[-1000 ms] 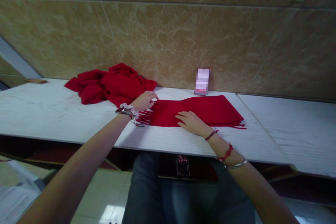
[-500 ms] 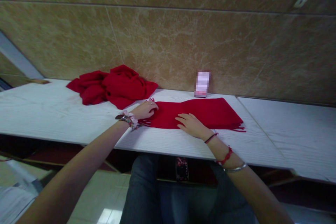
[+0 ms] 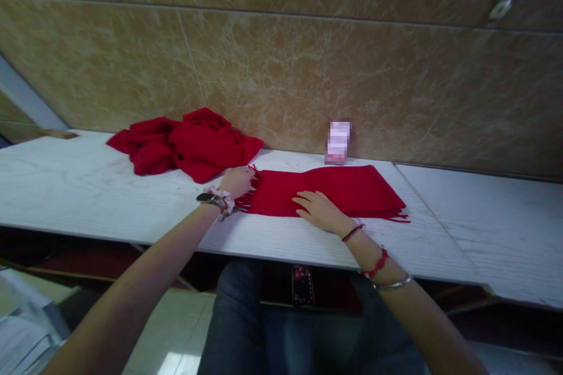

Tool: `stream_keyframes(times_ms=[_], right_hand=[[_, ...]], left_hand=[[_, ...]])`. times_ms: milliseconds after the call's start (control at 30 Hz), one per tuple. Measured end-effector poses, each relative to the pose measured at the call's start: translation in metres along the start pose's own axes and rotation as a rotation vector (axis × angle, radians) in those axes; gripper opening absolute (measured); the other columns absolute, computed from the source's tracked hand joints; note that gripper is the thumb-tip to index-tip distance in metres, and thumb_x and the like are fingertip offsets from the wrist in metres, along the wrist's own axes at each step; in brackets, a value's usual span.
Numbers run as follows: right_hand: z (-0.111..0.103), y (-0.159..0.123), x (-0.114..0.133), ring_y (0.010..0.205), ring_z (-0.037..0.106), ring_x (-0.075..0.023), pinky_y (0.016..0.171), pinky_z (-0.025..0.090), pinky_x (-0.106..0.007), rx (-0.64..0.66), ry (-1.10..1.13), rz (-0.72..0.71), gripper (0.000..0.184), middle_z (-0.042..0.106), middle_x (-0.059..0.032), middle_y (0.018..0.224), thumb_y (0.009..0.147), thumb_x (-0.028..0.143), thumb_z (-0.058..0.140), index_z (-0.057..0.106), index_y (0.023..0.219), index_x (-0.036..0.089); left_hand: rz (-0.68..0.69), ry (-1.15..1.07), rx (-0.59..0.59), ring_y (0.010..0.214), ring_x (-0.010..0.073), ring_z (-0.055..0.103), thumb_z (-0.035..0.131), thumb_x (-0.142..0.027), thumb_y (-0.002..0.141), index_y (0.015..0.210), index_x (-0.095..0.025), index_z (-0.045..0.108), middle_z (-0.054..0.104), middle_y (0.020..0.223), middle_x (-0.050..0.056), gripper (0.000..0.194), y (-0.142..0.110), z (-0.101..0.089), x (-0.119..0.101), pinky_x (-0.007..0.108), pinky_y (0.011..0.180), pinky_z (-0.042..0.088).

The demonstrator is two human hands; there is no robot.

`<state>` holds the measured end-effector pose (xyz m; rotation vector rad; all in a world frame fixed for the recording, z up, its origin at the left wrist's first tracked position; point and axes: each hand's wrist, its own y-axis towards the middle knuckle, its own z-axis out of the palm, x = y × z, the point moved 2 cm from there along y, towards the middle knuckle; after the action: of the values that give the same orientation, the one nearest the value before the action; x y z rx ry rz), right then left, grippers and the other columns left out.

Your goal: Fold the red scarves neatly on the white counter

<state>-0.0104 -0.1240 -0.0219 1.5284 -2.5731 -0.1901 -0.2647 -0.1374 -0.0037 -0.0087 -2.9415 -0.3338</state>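
Observation:
A folded red scarf (image 3: 347, 190) with fringed ends lies flat on the white table (image 3: 88, 187) in front of me. My left hand (image 3: 236, 180) is at the scarf's left fringed end, fingers curled onto the fringe. My right hand (image 3: 319, 209) lies flat on the scarf's near edge, fingers stretched out and pressing the cloth. Both wrists wear bracelets.
A crumpled heap of red scarves (image 3: 185, 143) sits at the back left against the tiled wall. A small pink-and-white box (image 3: 338, 142) stands against the wall behind the flat scarf. A second white tabletop (image 3: 484, 211) adjoins on the right. My knees are under the table edge.
My left hand has drawn back a little toward the left along the fringe. The right hand has stayed pressed on the scarf.

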Motion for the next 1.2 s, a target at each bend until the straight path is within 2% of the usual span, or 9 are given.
stream_keyframes(times_ms=[100,300,533,767,900,967,1033,1133,1200], right_hand=[[0.001,0.0,0.0,0.121,0.04,-0.0208,0.101,0.029,-0.042,-0.005,-0.003,-0.001,0.04,0.047,-0.0103,0.132,0.091,0.032,0.036,0.048,0.126,0.017],[0.002,-0.001,0.0,0.121,0.04,-0.0206,0.101,0.029,-0.042,-0.013,0.0,0.0,0.04,0.048,-0.0103,0.131,0.091,0.031,0.037,0.049,0.126,0.018],[0.001,0.0,-0.001,0.121,0.04,-0.0213,0.101,0.029,-0.042,-0.008,0.017,0.004,0.04,0.047,-0.009,0.132,0.09,0.031,0.037,0.049,0.126,0.017],[0.002,0.0,-0.001,0.121,0.04,-0.0213,0.101,0.028,-0.042,-0.013,0.021,0.004,0.04,0.048,-0.0099,0.131,0.09,0.031,0.038,0.049,0.126,0.016],[0.002,0.0,-0.001,0.121,0.04,-0.021,0.102,0.028,-0.042,-0.007,0.019,0.0,0.04,0.048,-0.0096,0.131,0.091,0.031,0.037,0.049,0.126,0.017],[0.002,0.0,-0.001,0.121,0.039,-0.0209,0.102,0.028,-0.042,-0.008,0.017,-0.003,0.04,0.047,-0.0094,0.132,0.091,0.031,0.037,0.049,0.126,0.017],[0.002,0.0,-0.001,0.121,0.04,-0.0211,0.101,0.028,-0.042,-0.012,0.015,-0.003,0.04,0.047,-0.0094,0.132,0.091,0.031,0.037,0.049,0.126,0.016],[0.003,0.0,-0.001,0.121,0.04,-0.0215,0.101,0.028,-0.042,-0.014,0.014,0.0,0.04,0.048,-0.0097,0.131,0.09,0.031,0.037,0.049,0.125,0.016],[0.003,0.0,-0.002,0.121,0.04,-0.0214,0.101,0.028,-0.043,-0.012,0.018,0.001,0.04,0.048,-0.0099,0.131,0.09,0.031,0.037,0.049,0.126,0.016]], left_hand=[[-0.186,0.065,-0.025,0.086,0.0285,0.055,0.039,-0.007,0.077,0.081,-0.008,0.062,0.059,0.087,0.015,0.023,-0.003,-0.007,0.008,0.04,0.069,0.039],[0.038,0.003,0.067,0.1,0.0176,0.05,0.044,-0.011,0.078,0.101,-0.023,0.059,0.057,0.11,0.002,0.03,0.016,-0.011,-0.011,0.029,0.078,0.039],[-0.267,0.094,0.065,0.095,0.03,0.052,0.042,-0.007,0.081,0.091,-0.009,0.061,0.058,0.096,0.018,0.022,0.015,-0.006,0.008,0.043,0.075,0.039],[0.053,0.012,0.059,0.101,0.0183,0.05,0.042,-0.01,0.079,0.106,-0.022,0.057,0.055,0.111,0.005,0.033,0.01,-0.002,-0.006,0.03,0.084,0.039],[-0.244,0.066,0.003,0.093,0.0255,0.054,0.04,-0.01,0.081,0.099,-0.011,0.059,0.059,0.098,0.014,0.027,0.003,0.004,0.004,0.039,0.076,0.041],[-0.315,0.083,-0.018,0.093,0.029,0.054,0.038,-0.009,0.081,0.095,-0.009,0.06,0.059,0.095,0.018,0.026,0.001,0.001,0.009,0.042,0.074,0.042],[-0.263,0.075,-0.028,0.096,0.0287,0.053,0.038,-0.009,0.081,0.097,-0.011,0.06,0.058,0.101,0.017,0.027,0.002,-0.002,0.01,0.041,0.076,0.042],[-0.053,-0.005,-0.03,0.109,0.0219,0.048,0.036,-0.014,0.085,0.113,-0.017,0.053,0.052,0.12,0.01,0.034,0.01,-0.001,0.001,0.034,0.088,0.041],[0.035,-0.077,0.039,0.119,0.0202,0.041,0.033,-0.02,0.088,0.123,-0.02,0.047,0.043,0.132,0.006,0.037,0.016,0.008,-0.006,0.034,0.096,0.035]])
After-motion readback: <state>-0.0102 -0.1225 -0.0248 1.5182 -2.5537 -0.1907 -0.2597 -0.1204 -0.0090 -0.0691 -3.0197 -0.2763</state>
